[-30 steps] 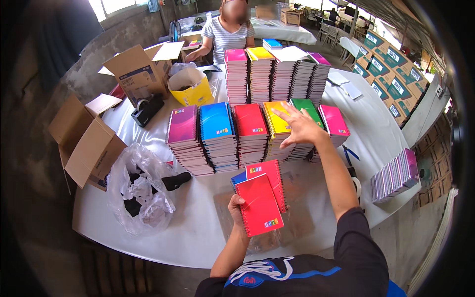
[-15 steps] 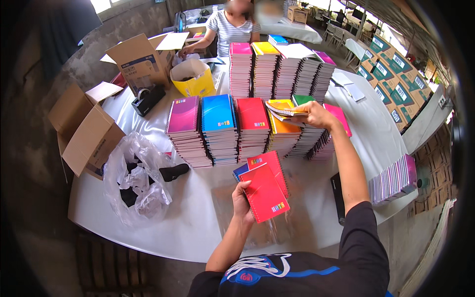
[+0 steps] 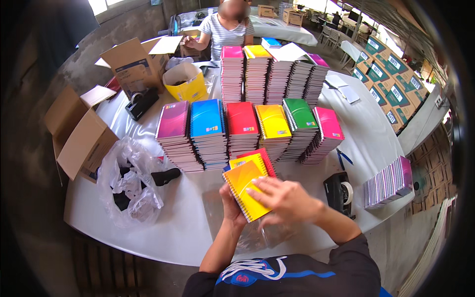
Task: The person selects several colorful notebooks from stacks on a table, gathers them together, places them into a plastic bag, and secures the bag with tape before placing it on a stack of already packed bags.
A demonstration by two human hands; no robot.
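Lower centre: left hand grasps gathered glossy yellow spiral-bound notebooks over a red one — no green or pink showing; right hand touches them, grip unclear.

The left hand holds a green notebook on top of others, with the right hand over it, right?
Not the color: the head view shows the top notebook is yellow, not green. The left hand does hold it on top of other notebooks, with the right hand over it.
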